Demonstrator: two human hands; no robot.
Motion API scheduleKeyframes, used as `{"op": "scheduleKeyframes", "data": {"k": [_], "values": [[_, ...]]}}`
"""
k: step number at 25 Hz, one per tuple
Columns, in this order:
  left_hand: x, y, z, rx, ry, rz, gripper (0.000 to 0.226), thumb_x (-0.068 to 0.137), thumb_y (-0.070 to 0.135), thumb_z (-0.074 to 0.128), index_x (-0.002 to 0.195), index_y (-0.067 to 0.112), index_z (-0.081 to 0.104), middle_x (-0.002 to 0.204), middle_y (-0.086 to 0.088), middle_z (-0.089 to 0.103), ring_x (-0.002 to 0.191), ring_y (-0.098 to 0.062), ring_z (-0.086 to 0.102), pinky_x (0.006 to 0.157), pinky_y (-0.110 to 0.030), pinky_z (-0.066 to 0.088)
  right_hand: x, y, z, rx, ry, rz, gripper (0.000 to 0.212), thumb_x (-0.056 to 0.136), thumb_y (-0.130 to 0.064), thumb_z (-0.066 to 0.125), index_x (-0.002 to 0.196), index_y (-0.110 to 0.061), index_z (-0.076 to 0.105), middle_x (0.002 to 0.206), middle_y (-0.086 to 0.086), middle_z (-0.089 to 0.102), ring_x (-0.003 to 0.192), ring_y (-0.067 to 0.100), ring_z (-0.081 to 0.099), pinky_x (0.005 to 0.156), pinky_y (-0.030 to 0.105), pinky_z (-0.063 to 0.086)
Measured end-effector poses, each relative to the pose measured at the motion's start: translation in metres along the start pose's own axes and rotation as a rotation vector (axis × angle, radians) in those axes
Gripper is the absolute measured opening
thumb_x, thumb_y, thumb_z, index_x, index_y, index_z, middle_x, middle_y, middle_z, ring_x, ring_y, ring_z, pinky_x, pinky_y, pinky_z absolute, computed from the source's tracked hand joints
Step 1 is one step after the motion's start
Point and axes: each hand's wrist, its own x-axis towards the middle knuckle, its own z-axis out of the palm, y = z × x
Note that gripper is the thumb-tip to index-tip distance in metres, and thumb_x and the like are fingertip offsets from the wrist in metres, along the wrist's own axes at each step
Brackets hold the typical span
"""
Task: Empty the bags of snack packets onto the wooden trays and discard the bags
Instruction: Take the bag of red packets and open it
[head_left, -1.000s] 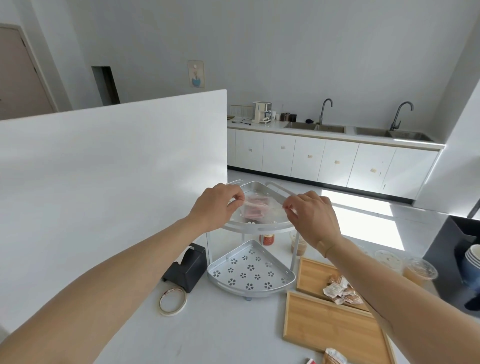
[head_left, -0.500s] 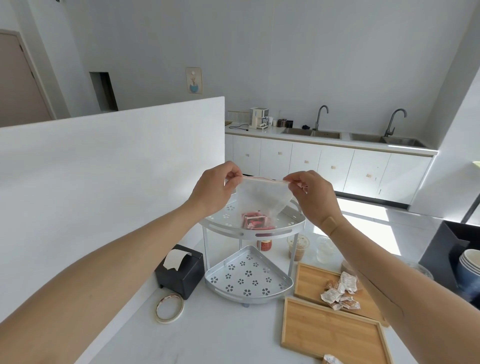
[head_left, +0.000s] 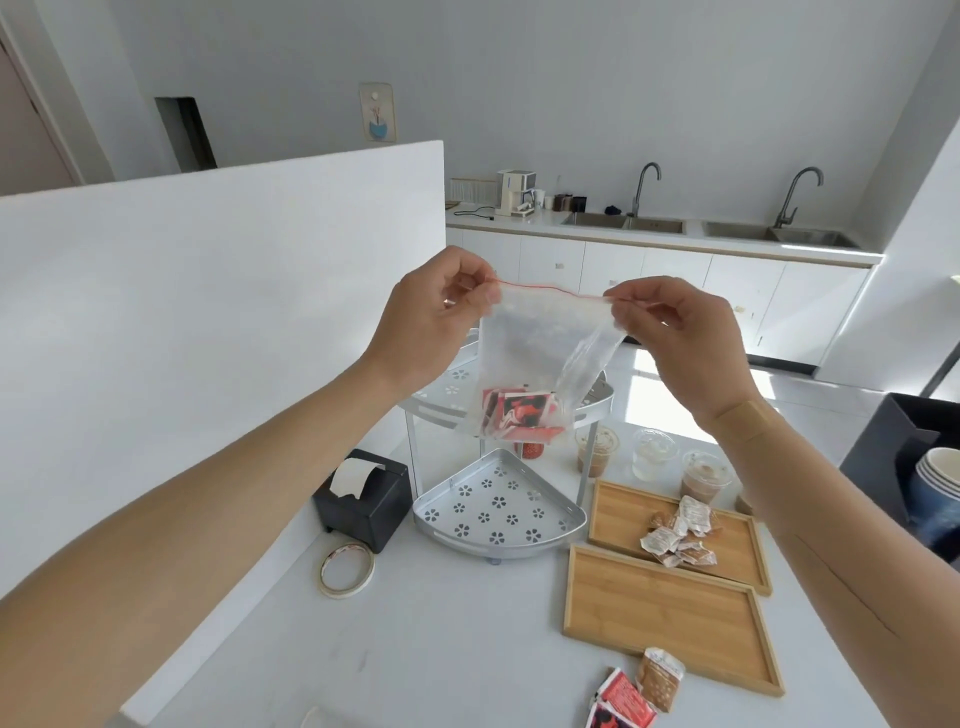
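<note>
A clear zip bag (head_left: 540, 353) with a red seal line hangs in the air above the metal corner rack. Red and black snack packets (head_left: 519, 413) lie in its bottom. My left hand (head_left: 431, 322) pinches the bag's top left corner and my right hand (head_left: 675, 332) pinches the top right corner. The bag's mouth looks closed. Two wooden trays lie on the table at the right: the far tray (head_left: 618, 506) holds a pile of pale wrapped snacks (head_left: 680, 532), and the near tray (head_left: 670, 618) is bare.
A two-tier metal corner rack (head_left: 498, 512) stands under the bag. A black tape dispenser (head_left: 363, 501) and a tape roll (head_left: 346, 569) sit left of it. Several lidded drink cups (head_left: 652, 454) stand behind the trays. Loose packets (head_left: 636, 691) lie at the front edge. A dark bin (head_left: 893, 457) is at the right.
Both hands have lifted the bag up off the rack's top shelf, and it now hangs free with the packets at its bottom.
</note>
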Motion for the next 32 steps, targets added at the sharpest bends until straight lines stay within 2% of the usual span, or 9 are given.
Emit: {"op": "scheduleKeyframes", "data": {"k": [4, 9, 15, 19, 22, 26, 27, 30, 32], "values": [[-0.042, -0.014, 0.004, -0.096, -0.056, -0.073, 0.015, 0.091, 0.009, 0.064, 0.086, 0.022, 0.062, 0.083, -0.002, 0.067, 0.079, -0.014, 0.062, 0.079, -0.033, 0.051, -0.037, 0.007, -0.007, -0.012, -0.081, -0.001, 0.021, 0.09, -0.018, 0.068, 0.086, -0.039, 0.071, 0.091, -0.013, 0.073, 0.084, 0.011, 0.069, 0.079, 0.022, 0.057], [-0.115, -0.064, 0.019, -0.166, -0.225, -0.326, 0.011, 0.09, 0.007, 0.065, 0.087, 0.018, 0.064, 0.088, -0.013, 0.068, 0.083, -0.016, 0.064, 0.078, -0.028, 0.05, -0.101, 0.05, -0.001, -0.032, -0.251, 0.158, 0.023, 0.087, -0.014, 0.07, 0.083, -0.036, 0.073, 0.088, -0.01, 0.073, 0.082, 0.015, 0.069, 0.075, 0.023, 0.057], [-0.186, -0.127, 0.054, -0.065, -0.264, -0.518, 0.016, 0.088, 0.009, 0.068, 0.081, 0.024, 0.067, 0.078, 0.015, 0.068, 0.077, -0.002, 0.062, 0.073, -0.013, 0.047, -0.176, 0.106, 0.017, -0.238, -0.431, 0.24, 0.019, 0.089, -0.015, 0.068, 0.09, -0.034, 0.072, 0.09, -0.016, 0.067, 0.084, -0.001, 0.063, 0.076, 0.011, 0.05], [-0.211, -0.156, 0.07, -0.067, -0.203, -0.682, 0.016, 0.089, 0.007, 0.065, 0.08, 0.02, 0.068, 0.079, 0.003, 0.068, 0.072, -0.017, 0.068, 0.067, -0.026, 0.056, -0.214, 0.126, 0.038, -0.376, -0.504, 0.246, 0.012, 0.09, -0.015, 0.067, 0.094, -0.024, 0.072, 0.09, -0.012, 0.064, 0.076, 0.002, 0.062, 0.073, 0.019, 0.051], [-0.225, -0.166, 0.078, -0.095, -0.155, -0.745, 0.017, 0.089, 0.006, 0.065, 0.079, 0.019, 0.068, 0.083, -0.006, 0.07, 0.075, -0.02, 0.074, 0.077, -0.033, 0.06, -0.235, 0.133, 0.048, -0.409, -0.486, 0.265, 0.012, 0.09, -0.015, 0.066, 0.097, -0.022, 0.071, 0.09, -0.01, 0.063, 0.075, 0.005, 0.061, 0.073, 0.028, 0.053], [-0.228, -0.169, 0.083, -0.113, -0.114, -0.781, 0.009, 0.086, 0.012, 0.068, 0.083, 0.021, 0.068, 0.083, -0.002, 0.074, 0.08, -0.019, 0.074, 0.089, -0.043, 0.057, -0.25, 0.13, 0.061, -0.397, -0.481, 0.315, 0.014, 0.086, -0.027, 0.067, 0.1, -0.031, 0.068, 0.081, -0.016, 0.058, 0.071, 0.003, 0.058, 0.067, 0.029, 0.052], [-0.227, -0.167, 0.085, -0.122, -0.111, -0.777, 0.008, 0.085, 0.015, 0.07, 0.087, 0.023, 0.067, 0.086, 0.0, 0.074, 0.082, -0.018, 0.073, 0.09, -0.043, 0.056, -0.252, 0.127, 0.066, -0.41, -0.489, 0.308, 0.015, 0.086, -0.03, 0.066, 0.101, -0.032, 0.067, 0.079, -0.017, 0.057, 0.069, 0.003, 0.057, 0.065, 0.028, 0.051], [-0.231, -0.159, 0.094, -0.151, -0.05, -0.812, 0.033, 0.082, 0.025, 0.074, 0.108, 0.03, 0.055, 0.104, 0.008, 0.065, 0.089, -0.01, 0.07, 0.087, -0.033, 0.055, -0.259, 0.121, 0.086, -0.499, -0.47, 0.22, 0.021, 0.087, -0.028, 0.064, 0.108, -0.026, 0.067, 0.082, -0.01, 0.063, 0.068, 0.013, 0.063, 0.059, 0.033, 0.052], [-0.237, -0.152, 0.099, -0.217, 0.033, -0.877, 0.035, 0.081, 0.024, 0.076, 0.107, 0.025, 0.053, 0.107, 0.002, 0.063, 0.089, -0.011, 0.069, 0.086, -0.033, 0.056, -0.265, 0.119, 0.096, -0.549, -0.429, 0.17, 0.024, 0.083, -0.021, 0.067, 0.108, -0.021, 0.069, 0.083, -0.003, 0.067, 0.064, 0.022, 0.066, 0.053, 0.036, 0.051]]}}
